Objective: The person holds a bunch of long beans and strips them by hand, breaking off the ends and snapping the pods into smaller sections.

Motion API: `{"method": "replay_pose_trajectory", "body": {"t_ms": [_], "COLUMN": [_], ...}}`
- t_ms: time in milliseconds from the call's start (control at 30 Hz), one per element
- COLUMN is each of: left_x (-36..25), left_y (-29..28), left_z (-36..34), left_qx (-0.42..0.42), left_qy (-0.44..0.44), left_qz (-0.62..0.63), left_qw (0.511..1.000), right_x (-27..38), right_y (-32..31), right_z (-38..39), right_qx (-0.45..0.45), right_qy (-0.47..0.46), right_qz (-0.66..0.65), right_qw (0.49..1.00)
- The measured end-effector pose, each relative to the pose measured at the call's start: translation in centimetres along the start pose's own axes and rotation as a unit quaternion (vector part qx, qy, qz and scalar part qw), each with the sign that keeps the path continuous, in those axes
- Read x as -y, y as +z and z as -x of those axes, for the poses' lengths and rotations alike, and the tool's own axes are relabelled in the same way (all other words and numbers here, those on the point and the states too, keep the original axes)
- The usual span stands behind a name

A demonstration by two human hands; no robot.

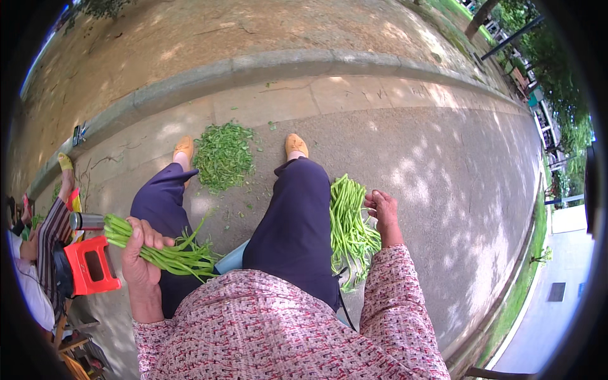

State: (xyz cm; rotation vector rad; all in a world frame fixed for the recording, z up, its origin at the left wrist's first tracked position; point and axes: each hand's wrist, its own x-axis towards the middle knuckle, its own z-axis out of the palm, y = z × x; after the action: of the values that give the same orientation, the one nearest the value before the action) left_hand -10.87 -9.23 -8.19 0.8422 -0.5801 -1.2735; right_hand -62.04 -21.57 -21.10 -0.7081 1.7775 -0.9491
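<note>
My left hand (140,250) is closed around a bunch of long green vegetable stems (183,258), over my left thigh. The thick, even ends stick out to the left, and the thin ends fan out to the right. Beside my right leg lies a larger heap of similar stems (347,212). Along its right edge is my right hand (385,212), fingers curled in toward the heap. Whatever those fingers may pinch is too small to make out. Between my feet, a mound of loose green leafy bits (223,157) is spread on the pavement.
A red plastic stool (94,266) stands at my left, near a metal flask (87,221). Another person in striped trousers (49,237) sits beyond it. A low stone kerb (253,68) curves across in front, with bare soil behind. Paved ground stretches off to the right.
</note>
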Motion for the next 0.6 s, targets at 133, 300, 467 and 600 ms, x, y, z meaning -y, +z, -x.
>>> {"method": "replay_pose_trajectory", "body": {"t_ms": [133, 300, 467, 600], "left_x": [0.8, 2.8, 4.3, 5.2], "left_y": [2.1, 4.4, 5.1, 5.2], "left_z": [-1.8, -4.4, -5.5, -6.3], "left_qx": [0.005, 0.007, -0.031, -0.084], "left_qy": [-0.032, -0.089, -0.122, -0.143], "left_qz": [-0.017, -0.048, -0.098, -0.116], "left_qw": [0.999, 0.995, 0.987, 0.979], "right_x": [-9.2, -20.2, -18.5, -19.2], "right_y": [-3.3, -3.2, 0.2, 2.2], "right_z": [-0.3, -2.9, -2.3, -2.9], "right_qx": [-0.046, -0.078, -0.054, -0.087], "right_qy": [0.086, 0.047, 0.074, 0.053], "right_qz": [0.016, 0.194, 0.298, 0.311], "right_qw": [0.995, 0.977, 0.950, 0.945]}}
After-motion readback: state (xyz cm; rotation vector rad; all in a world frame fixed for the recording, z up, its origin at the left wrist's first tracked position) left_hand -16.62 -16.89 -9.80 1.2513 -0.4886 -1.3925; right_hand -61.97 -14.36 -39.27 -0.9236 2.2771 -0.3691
